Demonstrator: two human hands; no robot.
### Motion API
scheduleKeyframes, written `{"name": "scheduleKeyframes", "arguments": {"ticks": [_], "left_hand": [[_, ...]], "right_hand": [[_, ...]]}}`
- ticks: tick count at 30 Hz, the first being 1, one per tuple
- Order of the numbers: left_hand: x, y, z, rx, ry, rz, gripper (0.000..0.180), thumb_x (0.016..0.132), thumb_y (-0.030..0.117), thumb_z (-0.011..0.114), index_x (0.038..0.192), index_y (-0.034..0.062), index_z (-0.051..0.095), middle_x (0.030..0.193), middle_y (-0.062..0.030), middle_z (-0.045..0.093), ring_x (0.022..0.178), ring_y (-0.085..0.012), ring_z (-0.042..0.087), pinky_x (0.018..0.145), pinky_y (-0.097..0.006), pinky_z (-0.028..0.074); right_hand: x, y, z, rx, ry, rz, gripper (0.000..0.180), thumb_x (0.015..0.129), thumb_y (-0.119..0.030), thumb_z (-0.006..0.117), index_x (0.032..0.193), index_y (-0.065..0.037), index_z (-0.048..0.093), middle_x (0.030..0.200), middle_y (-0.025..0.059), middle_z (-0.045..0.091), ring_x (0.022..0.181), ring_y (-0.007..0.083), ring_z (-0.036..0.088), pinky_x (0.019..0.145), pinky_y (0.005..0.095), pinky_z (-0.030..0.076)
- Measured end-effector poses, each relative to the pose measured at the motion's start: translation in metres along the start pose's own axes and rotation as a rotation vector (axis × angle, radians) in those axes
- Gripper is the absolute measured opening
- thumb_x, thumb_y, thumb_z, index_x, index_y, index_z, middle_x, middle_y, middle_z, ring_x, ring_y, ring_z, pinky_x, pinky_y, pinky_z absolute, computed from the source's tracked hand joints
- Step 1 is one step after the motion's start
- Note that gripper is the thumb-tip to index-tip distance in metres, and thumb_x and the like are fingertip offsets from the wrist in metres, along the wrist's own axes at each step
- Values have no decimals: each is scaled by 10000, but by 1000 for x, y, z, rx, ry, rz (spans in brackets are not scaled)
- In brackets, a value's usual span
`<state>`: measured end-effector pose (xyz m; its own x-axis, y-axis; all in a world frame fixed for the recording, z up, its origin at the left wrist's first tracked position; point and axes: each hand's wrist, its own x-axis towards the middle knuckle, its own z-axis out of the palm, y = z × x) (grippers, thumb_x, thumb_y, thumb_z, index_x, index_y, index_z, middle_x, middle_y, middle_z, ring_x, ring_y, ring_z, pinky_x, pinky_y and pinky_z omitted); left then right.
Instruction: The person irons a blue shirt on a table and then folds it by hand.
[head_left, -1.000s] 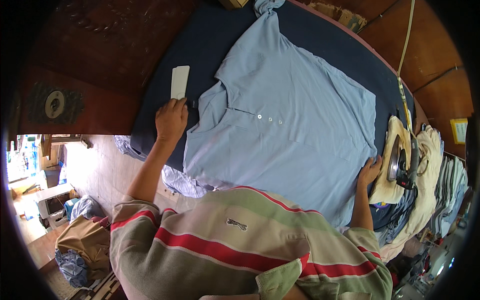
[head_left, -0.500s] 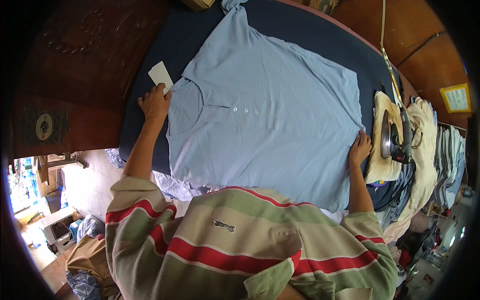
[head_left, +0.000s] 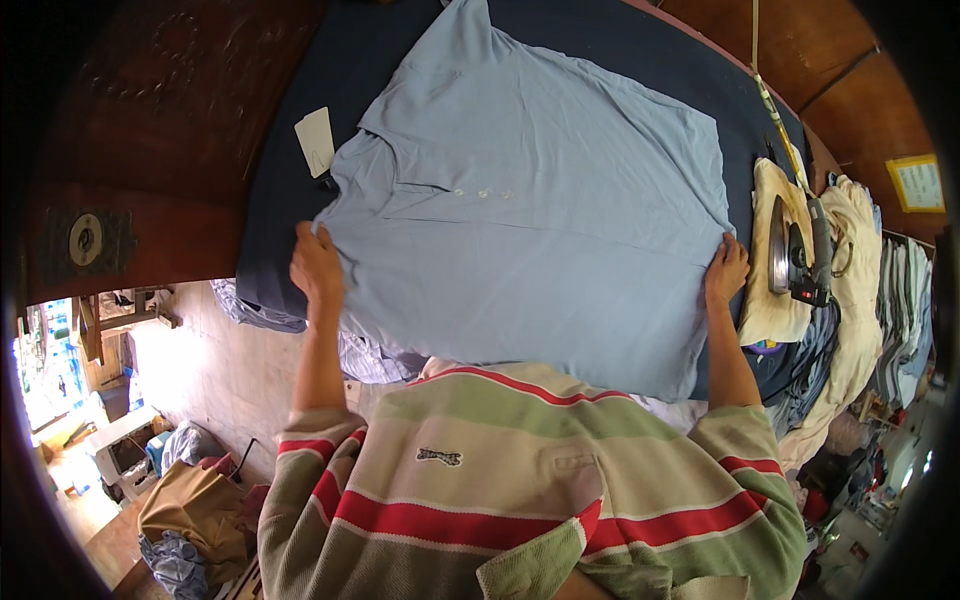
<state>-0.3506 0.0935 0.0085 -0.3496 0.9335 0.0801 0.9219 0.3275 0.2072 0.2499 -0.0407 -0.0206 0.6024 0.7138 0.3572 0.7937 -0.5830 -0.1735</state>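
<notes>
**A:** Head view: a light blue polo shirt (head_left: 540,200) lies spread flat, front up, on a dark blue padded ironing table (head_left: 300,210), collar toward the left, hem toward the right.

**B:** And the hands?

**A:** The left hand (head_left: 316,268) rests on the shirt's near left edge, by the shoulder, fingers bent down over the cloth. Whether they pinch the fabric or only press it, I cannot tell. The right hand (head_left: 726,270) lies at the shirt's right edge near the hem, fingers laid on the fabric; pinching or pressing, again I cannot tell.

**B:** What surrounds them?

**A:** A small white card (head_left: 316,141) lies on the table just beside the collar. To the right of the right hand, an iron (head_left: 795,252) stands on a folded cream cloth (head_left: 770,310), its cord (head_left: 762,90) running up toward the top edge. Beyond it, a heap of clothes (head_left: 870,300) hangs at the table's end.

**B:** The foreground?

**A:** The person's own striped shirt (head_left: 520,480), in green, cream and red, fills the lower frame.
</notes>
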Motion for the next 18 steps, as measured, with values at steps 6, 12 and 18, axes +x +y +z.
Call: {"name": "scheduleKeyframes", "arguments": {"ticks": [6,12,18], "left_hand": [[53,10,-19,-48,155,257,292,869,286,511,1064,76,568,1073,-121,607,976,-308,586,791,-427,466],[144,85,6,7,-197,424,391,816,248,553,1173,88,551,1149,-128,572,1060,-322,545,869,-428,445],[173,87,23,25,58,545,245,766,52,556,1010,70,540,1030,-134,590,999,-367,569,813,-440,466]], "right_hand": [[6,-6,-1,105,-113,-1,182,820,-154,496,976,-135,586,1060,93,555,980,318,514,835,449,414],[0,-15,-2,129,-18,-60,132,804,-130,500,914,-98,566,1003,89,564,926,317,520,802,432,408],[-1,-8,-2,102,-8,-51,123,791,-106,504,900,-85,560,975,91,564,906,313,521,789,426,408]]}}
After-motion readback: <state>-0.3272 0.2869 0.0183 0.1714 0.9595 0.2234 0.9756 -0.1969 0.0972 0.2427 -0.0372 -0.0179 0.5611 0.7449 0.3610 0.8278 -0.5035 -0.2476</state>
